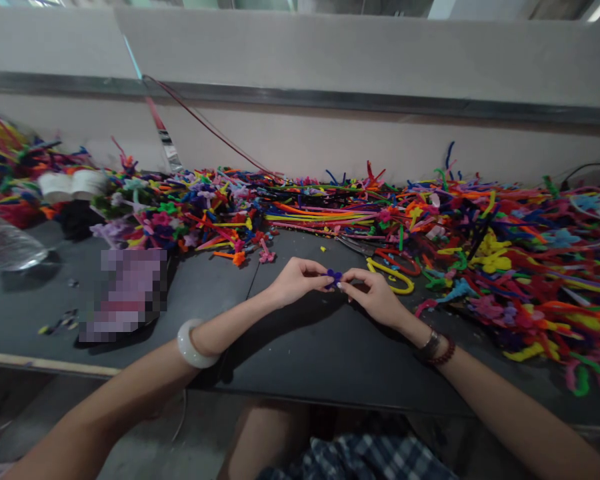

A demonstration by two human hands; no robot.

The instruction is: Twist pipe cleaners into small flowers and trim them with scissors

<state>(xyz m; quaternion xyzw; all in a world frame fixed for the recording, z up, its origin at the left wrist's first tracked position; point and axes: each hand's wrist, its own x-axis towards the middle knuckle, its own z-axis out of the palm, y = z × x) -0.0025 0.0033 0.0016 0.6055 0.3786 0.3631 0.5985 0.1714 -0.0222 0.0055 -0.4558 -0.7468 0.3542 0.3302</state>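
Note:
A small dark purple pipe-cleaner flower [334,276] is held between both hands above the dark table [290,347]. My left hand [301,281] pinches its left side with thumb and fingers. On the other side my right hand [374,295] grips its right edge, fingertips closed. The two hands nearly meet, and their fingers hide part of the flower. Just behind my right hand lie scissors [404,283] with yellow and red handle loops. A tiny yellow scrap [323,249] rests behind the flower.
Heaps of coloured pipe cleaners [325,217] run along the back, spreading into a large pile [535,293] on the right. Small fuzzy flowers [165,223] cluster at the left. White rolls [73,185], a clear plastic package [10,247] and a blurred phone-like object [130,290] lie left.

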